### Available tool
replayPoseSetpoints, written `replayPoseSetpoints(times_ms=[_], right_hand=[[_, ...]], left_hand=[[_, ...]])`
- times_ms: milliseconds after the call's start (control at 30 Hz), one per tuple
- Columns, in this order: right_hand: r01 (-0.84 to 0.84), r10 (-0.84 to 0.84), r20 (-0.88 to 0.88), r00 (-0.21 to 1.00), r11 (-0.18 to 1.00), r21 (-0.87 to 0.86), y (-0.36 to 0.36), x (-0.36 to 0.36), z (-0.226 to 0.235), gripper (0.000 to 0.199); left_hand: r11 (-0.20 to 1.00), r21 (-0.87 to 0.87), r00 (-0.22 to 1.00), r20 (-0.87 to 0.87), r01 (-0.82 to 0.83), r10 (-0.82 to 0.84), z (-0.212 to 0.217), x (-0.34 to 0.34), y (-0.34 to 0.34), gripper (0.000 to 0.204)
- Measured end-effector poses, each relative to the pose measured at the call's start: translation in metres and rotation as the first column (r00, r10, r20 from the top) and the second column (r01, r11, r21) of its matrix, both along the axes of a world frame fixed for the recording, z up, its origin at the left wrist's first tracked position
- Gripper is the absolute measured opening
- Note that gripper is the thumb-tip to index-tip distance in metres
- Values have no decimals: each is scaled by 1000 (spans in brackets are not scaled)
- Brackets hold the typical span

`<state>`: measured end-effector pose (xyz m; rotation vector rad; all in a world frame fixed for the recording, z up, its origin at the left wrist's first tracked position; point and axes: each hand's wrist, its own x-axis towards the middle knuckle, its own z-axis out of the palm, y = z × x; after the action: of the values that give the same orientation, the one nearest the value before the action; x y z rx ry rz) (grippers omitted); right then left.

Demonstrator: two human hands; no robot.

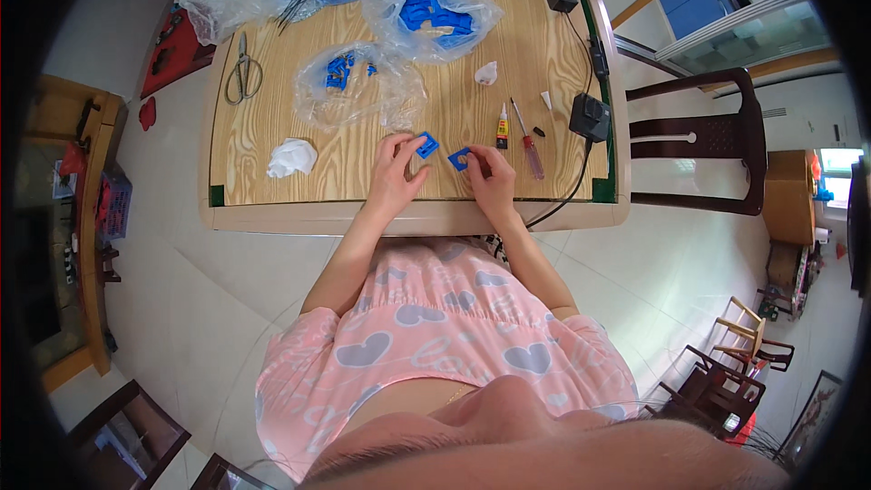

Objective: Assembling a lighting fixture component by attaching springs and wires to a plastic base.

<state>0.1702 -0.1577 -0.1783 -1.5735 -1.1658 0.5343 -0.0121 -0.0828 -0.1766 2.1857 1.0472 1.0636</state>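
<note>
Near the table's front edge, my left hand (394, 172) has its fingertips closed on a small blue plastic piece (427, 146) with a recessed middle. Just to the right, my right hand (493, 178) pinches a second blue plastic piece (456, 160), flat with a round hole. A small gap separates the two pieces. Right of my right hand stand out a small yellow and black glue tube (503, 127) and a screwdriver (530, 147) with a clear reddish handle. Beyond my hands lies an open clear plastic bag (358, 95) with small blue parts (339, 71) in it.
Another bag (381, 27) holds more blue parts (435, 14). Scissors (242, 77) and crumpled white tissue (292, 158) lie at left. A small white lump (486, 73), a white cap (546, 100) and a black adapter with cable (591, 117) lie at right. A dark chair (699, 139) stands beside the table (408, 216).
</note>
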Motion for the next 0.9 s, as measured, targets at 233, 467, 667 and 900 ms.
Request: replayPoseSetpoints(times_ms=[233, 467, 667, 900], right_hand=[[7, -7, 7, 1000, 999, 40, 2, 2, -6, 13], [10, -10, 11, 1000, 1000, 26, 1, -1, -4, 13], [-14, 13, -66, 998, 1000, -17, 1, 2, -6, 12], [-175, 142, -300, 943, 981, -85, 35, 7, 7, 14]], left_hand=[[921, 153, 913, -145, -359, 381, 16, -8, 50, 77], [877, 63, 801, -382, -476, 462, -12, 23, 132, 90], [903, 49, 816, -408, -428, 409, -11, 28, 150, 85], [915, 252, 890, -257, -316, 378, 41, 10, 44, 60]])
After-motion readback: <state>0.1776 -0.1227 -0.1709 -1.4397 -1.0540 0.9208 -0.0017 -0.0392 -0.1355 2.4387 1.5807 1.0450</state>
